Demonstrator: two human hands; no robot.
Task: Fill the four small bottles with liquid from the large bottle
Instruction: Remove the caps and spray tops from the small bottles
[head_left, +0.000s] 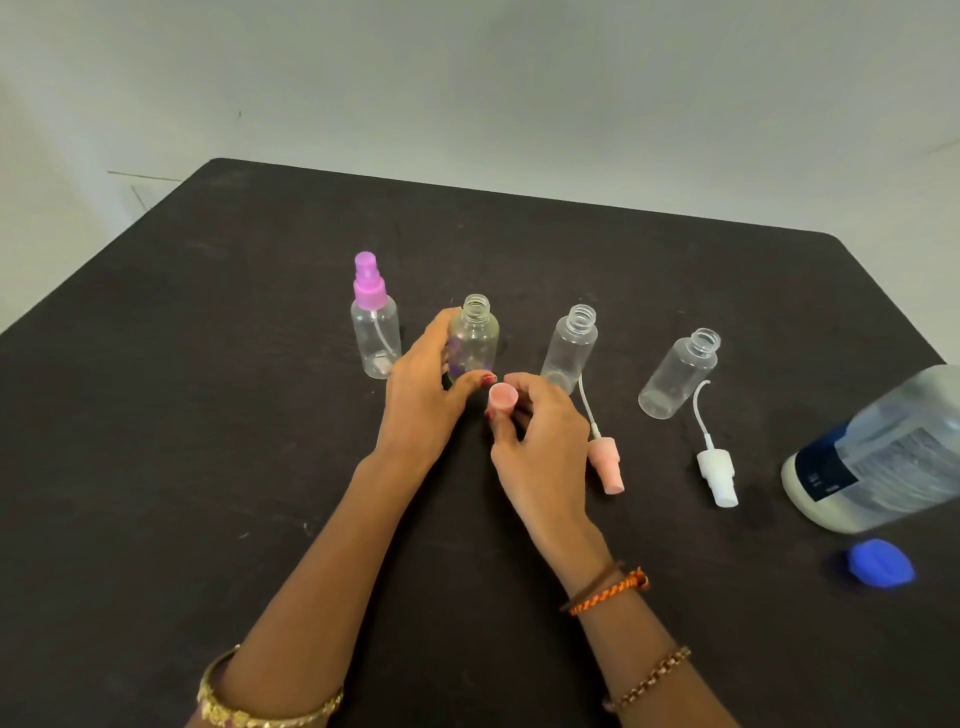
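On the dark table (208, 467), a blue cap (880, 564) lies nearest, at the right, just in front of the large bottle (883, 457). The right hand (540, 431) pinches a pink spray cap (503, 397); the left hand (423, 395) grips an open small bottle (475, 332). Beside them lie a pink sprayer (607, 465) and a white sprayer (717, 475), before two open bottles (569, 345) (678, 374). Farthest left stands a bottle with a purple sprayer (375, 322).

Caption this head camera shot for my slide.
Left hand steadies an uncapped small bottle; right hand holds a pink cap.
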